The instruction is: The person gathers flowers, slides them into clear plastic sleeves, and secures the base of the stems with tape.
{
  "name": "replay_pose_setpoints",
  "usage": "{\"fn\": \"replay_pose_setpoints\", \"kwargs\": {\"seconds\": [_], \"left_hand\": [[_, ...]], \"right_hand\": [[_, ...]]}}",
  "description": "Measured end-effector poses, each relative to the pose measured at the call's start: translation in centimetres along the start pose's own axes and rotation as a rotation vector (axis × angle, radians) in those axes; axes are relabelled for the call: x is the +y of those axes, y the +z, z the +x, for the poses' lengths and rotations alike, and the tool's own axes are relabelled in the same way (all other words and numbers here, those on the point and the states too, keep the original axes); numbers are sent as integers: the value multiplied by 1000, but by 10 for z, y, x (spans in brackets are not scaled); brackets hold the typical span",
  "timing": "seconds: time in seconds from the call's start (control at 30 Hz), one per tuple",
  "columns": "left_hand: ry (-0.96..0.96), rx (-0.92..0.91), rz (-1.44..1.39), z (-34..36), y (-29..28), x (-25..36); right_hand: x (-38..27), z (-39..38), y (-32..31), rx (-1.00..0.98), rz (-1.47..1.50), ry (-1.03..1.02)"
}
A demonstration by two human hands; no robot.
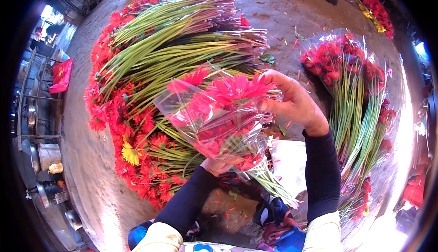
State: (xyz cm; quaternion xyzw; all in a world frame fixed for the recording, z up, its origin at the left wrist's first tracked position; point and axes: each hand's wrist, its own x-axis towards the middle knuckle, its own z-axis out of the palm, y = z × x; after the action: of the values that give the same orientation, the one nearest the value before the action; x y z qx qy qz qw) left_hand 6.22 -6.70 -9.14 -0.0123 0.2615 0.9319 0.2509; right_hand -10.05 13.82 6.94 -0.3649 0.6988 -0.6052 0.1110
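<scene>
Far left, a metal rack (41, 136) stands near a pale bucket (48, 156).

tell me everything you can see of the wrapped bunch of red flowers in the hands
The wrapped bunch shows broad, daisy-like red-pink blooms, mostly behind clear, shiny, crinkled film that looks like plastic. Its green stems stick out at the lower right, paler toward their ends. It is tilted, blooms up and left, in front of a heap of red flowers. The left grip holds its lower part; the right grip is at its upper right edge, whether on film or petals is unclear.
</scene>
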Motion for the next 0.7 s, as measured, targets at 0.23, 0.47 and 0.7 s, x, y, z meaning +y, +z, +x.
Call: {"fn": "replay_pose_setpoints", "kwargs": {"seconds": [0.23, 0.47, 0.7], "left_hand": [[-82, 43, 87, -6, -13, 2], [-65, 39, -11, -5, -2, 5], [-78, 13, 48, -6, -5, 6]], "right_hand": [[-13, 3, -19, -38, -657, -188], [-12, -1, -8, -34, -183, -17], [-30, 5, -17, -136, -609, -114]]}}
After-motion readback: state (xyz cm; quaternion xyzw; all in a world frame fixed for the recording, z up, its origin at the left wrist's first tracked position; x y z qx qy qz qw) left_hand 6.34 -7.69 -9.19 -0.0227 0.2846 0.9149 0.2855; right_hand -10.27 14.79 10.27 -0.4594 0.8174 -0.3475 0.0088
